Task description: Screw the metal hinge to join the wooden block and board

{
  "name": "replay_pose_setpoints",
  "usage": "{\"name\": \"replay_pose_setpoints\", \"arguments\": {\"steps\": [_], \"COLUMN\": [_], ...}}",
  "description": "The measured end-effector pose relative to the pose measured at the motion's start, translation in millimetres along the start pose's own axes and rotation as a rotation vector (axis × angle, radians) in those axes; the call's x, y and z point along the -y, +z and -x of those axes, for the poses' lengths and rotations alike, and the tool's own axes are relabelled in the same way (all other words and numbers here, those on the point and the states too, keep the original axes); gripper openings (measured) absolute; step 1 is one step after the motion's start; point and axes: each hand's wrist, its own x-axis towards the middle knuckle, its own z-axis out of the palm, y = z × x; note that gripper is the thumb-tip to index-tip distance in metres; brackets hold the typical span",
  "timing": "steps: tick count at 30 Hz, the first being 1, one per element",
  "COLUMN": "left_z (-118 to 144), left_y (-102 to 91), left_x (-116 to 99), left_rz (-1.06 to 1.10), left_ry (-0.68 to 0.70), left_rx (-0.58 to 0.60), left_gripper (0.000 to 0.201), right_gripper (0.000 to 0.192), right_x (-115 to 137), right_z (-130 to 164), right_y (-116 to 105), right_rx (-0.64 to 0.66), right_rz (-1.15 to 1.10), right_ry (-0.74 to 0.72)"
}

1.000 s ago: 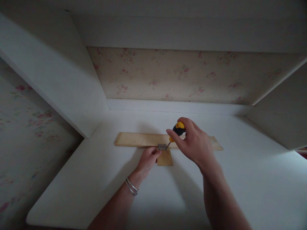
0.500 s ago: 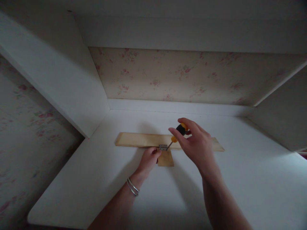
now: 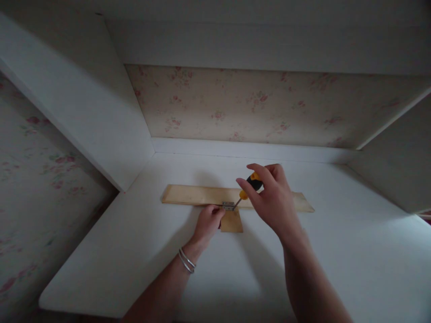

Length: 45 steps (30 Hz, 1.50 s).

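Observation:
A small metal hinge (image 3: 228, 205) lies where a long wooden board (image 3: 195, 194) meets a short wooden piece (image 3: 231, 222). My left hand (image 3: 209, 221) is closed on the left edge of the short piece, its fingertips beside the hinge. In my right hand (image 3: 274, 197) is a screwdriver (image 3: 254, 181) with a yellow and black handle, tilted, thumb and fingers around the grip. Its tip touches the right end of the hinge. The screw under the tip is too small to make out.
Both wooden pieces rest on a white tabletop (image 3: 134, 251). A white side panel (image 3: 84, 89) rises at the left, and a white overhead panel (image 3: 269, 45) spans above. Behind stands a wall with floral paper (image 3: 218, 103). Another panel (image 3: 397, 152) closes the right side.
The fingers of my right hand have shifted around the screwdriver handle, with the index finger raised more. The screwdriver tip stays at the hinge, and my left hand keeps its place.

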Motion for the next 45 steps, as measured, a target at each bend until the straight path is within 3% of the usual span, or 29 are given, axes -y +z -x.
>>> {"name": "replay_pose_setpoints", "arguments": {"steps": [7, 12, 24, 29, 33, 38, 45], "left_z": [0.7, -1.4, -3.1, -2.0, -2.9, -2.2, -0.7], "left_y": [0.7, 0.3, 1.1, 1.5, 1.6, 0.5, 1.3], "left_x": [-0.7, -0.1, 0.6, -1.2, 2.3, 1.9, 0.5], "left_rz": [0.03, 0.012, 0.017, 0.02, 0.033, 0.02, 0.017], "left_ry": [-0.017, -0.022, -0.043, -0.049, -0.029, -0.034, -0.015], "left_rx": [0.014, 0.005, 0.011, 0.02, 0.029, 0.024, 0.022], "left_gripper": [0.026, 0.025, 0.021, 0.018, 0.019, 0.017, 0.016], "right_gripper": [0.037, 0.034, 0.032, 0.034, 0.038, 0.021, 0.033], "right_x": [0.6, -0.9, 1.5, 0.4, 1.6, 0.7, 0.3], "right_z": [2.8, 1.5, 2.3, 3.2, 3.2, 2.4, 4.5], "right_y": [-3.9, -1.8, -5.3, -0.4, -2.9, -2.7, 2.5], "right_rx": [0.042, -0.08, 0.112, 0.048, 0.095, 0.037, -0.009], "right_rz": [-0.156, -0.035, -0.105, -0.04, -0.097, -0.007, -0.096], "right_ry": [-0.064, -0.069, -0.096, -0.082, -0.095, -0.014, -0.07]}}
